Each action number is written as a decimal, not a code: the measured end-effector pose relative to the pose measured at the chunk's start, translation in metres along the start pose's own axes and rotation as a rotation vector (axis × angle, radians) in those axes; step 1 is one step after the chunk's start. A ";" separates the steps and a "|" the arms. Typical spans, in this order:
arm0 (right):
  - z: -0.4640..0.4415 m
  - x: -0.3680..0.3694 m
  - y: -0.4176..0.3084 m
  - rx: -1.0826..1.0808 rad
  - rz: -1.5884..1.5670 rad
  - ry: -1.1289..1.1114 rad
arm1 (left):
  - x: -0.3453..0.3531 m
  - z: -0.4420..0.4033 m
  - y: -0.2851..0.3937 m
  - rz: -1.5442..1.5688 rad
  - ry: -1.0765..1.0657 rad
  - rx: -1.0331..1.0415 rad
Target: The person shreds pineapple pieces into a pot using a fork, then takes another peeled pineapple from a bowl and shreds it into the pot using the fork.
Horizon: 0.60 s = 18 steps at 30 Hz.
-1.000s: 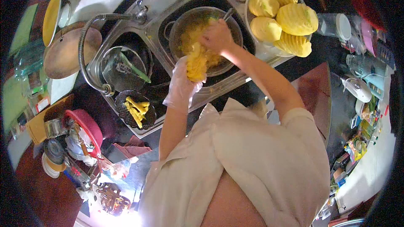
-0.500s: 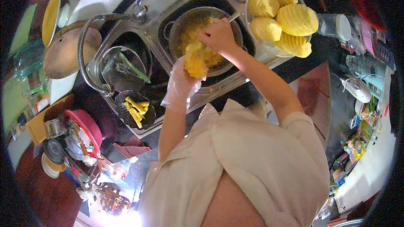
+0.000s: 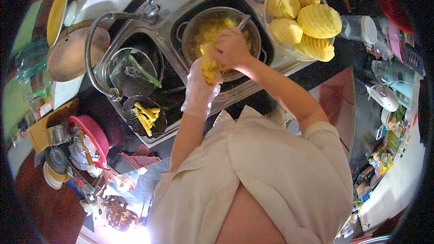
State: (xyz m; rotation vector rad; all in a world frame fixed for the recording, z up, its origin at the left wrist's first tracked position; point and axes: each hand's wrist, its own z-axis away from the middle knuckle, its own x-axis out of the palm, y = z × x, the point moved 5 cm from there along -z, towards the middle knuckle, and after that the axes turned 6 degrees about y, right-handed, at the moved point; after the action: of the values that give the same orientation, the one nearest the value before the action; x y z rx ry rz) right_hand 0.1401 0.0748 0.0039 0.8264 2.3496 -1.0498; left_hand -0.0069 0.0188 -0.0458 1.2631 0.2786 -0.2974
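My left hand [image 3: 199, 86], in a clear plastic glove, is closed around a peeled pineapple [image 3: 208, 70] at the near rim of a metal pot [image 3: 186, 47]. My right hand [image 3: 231, 47] is bent into a grip against the far side of that pineapple. Beyond its knuckles sticks out the end of a metal utensil [image 3: 244, 21]; its working end is hidden, so its kind does not show. Yellow pineapple pieces [image 3: 203, 34] lie in the pot, which sits in the sink basin.
Several peeled, grooved pineapples [image 3: 318, 20] fill a clear bowl right of the sink. A dark dish [image 3: 131, 122] with yellow strips stands at left. The smaller basin holds a glass bowl [image 3: 115, 77] with a green-handled tool. A flexible faucet [image 3: 89, 58] arches over it.
My right hand has moved down and slightly left, closer to my left hand. The utensil's end shows more plainly. My gloved hand has shifted slightly right with the pineapple.
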 end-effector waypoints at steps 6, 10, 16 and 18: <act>-0.006 -0.012 -0.007 0.198 0.128 -0.123 | 0.005 0.000 0.001 0.654 -0.173 -0.408; -0.004 0.000 -0.017 0.085 0.008 -0.074 | 0.005 0.006 0.033 0.555 -0.148 -0.283; -0.010 -0.001 0.003 0.126 0.104 -0.175 | 0.001 0.003 0.028 0.902 -0.234 -0.435; -0.008 0.000 -0.007 0.215 0.099 -0.231 | 0.005 0.007 0.036 1.122 -0.167 -0.608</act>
State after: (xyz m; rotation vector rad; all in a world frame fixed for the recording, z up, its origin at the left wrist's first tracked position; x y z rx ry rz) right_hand 0.1339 0.0770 0.0126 0.8385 2.0096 -1.2976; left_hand 0.0115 0.0213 -0.0132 0.6310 -0.4701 0.6096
